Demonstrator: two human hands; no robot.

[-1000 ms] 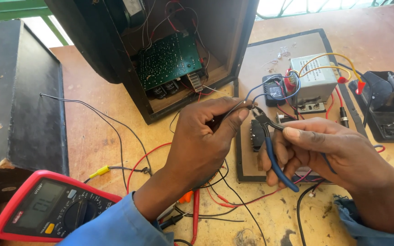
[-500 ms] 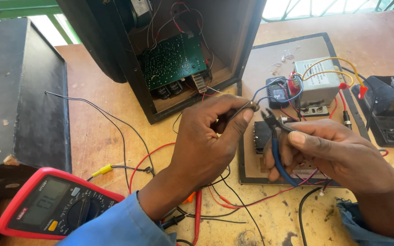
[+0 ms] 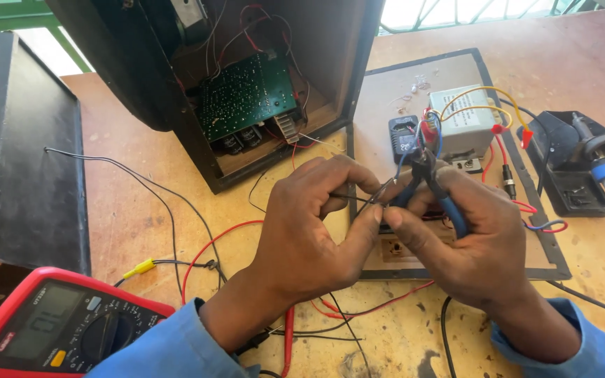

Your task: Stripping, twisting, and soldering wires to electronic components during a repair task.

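Wooden counter [image 3: 582, 63] cluttered: one multimeter [image 3: 57, 325], one open cabinet [image 3: 246, 77]; left hand [image 3: 309, 224] pinches one thin wire [image 3: 369, 199], right hand [image 3: 467, 238] clamps one blue-handled pliers [image 3: 432, 183].

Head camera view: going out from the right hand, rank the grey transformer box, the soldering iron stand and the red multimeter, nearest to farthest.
From the right hand:
1. Grey transformer box, just above the hand on the flat panel.
2. Soldering iron stand, farther out toward the table's right edge.
3. Red multimeter, far across at the lower left, beyond the left hand.
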